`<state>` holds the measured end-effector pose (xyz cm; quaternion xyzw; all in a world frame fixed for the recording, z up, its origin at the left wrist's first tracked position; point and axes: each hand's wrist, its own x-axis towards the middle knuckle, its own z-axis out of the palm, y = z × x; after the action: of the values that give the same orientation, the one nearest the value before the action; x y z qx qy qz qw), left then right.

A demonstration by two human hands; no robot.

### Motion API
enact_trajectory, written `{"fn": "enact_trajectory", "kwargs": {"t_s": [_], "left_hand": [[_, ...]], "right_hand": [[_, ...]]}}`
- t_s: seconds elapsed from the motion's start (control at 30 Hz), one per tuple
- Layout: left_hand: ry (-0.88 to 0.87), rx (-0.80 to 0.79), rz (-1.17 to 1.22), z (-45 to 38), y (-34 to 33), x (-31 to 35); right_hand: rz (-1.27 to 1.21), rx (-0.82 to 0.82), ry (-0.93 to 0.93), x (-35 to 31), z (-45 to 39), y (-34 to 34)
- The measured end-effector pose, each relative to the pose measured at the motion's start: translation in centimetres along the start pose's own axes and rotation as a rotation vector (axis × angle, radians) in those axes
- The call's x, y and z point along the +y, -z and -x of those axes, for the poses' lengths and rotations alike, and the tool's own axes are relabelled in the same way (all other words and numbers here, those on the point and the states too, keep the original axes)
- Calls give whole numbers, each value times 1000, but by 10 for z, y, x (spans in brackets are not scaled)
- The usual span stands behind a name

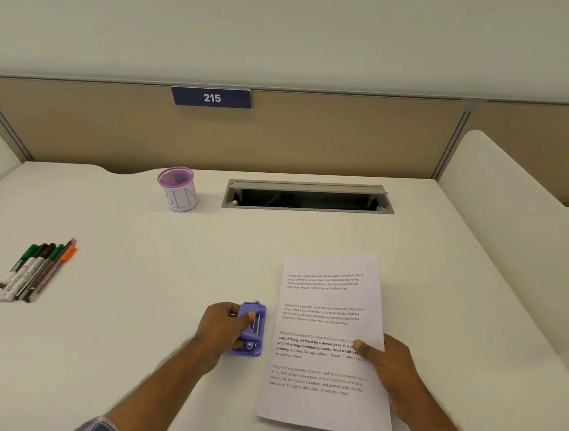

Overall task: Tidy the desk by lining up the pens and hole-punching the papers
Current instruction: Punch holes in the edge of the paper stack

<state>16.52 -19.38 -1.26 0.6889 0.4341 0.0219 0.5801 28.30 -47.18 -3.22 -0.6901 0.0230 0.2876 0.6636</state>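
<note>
Papers [327, 342]: lying flat on the table, right of centre, printed side up, long edge running away from the body; seemingly a thin stack, count not discernible.
Paper handling: light, floppy, likely to slide on the smooth top; best held flat near the edge opposite the punch, and fed in squarely.
Hole punch [250, 329]: small, purple, just beside the papers' left edge, not yet over it.
Punch handling: rigid plastic and metal, light enough to shift when pressed; best taken across the body with the thumb on top.
Left hand [223, 327]: grip closed around the hole punch, thumb on its top.
Right hand [389, 372]: grip pinching the papers' right edge, thumb on top, fingers hidden beneath the sheet.
Pens [36, 269]: lined up side by side at far left, well apart from the papers.
Table [130, 305]: pale, smooth, matte, with an open cable tray [308, 197] at the back.
Pen cup [178, 189]: pink mesh, near the back, appearing empty.
Room: beige partition with a plate [211, 97] reading 215.
</note>
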Motion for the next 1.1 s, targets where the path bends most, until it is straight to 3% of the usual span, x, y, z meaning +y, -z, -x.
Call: {"fn": "enact_trajectory", "kwargs": {"t_s": [0.47,0.73,1.1], "left_hand": [[15,81,-107,6,7,-9],[54,8,92,6,10,-8],[103,-58,161,3,14,-5]], "right_hand": [[-24,-97,-61,-7,1,-3],[-47,-146,-78,-7,-1,-11],[-27,-134,-40,-3,-2,-27]]}}
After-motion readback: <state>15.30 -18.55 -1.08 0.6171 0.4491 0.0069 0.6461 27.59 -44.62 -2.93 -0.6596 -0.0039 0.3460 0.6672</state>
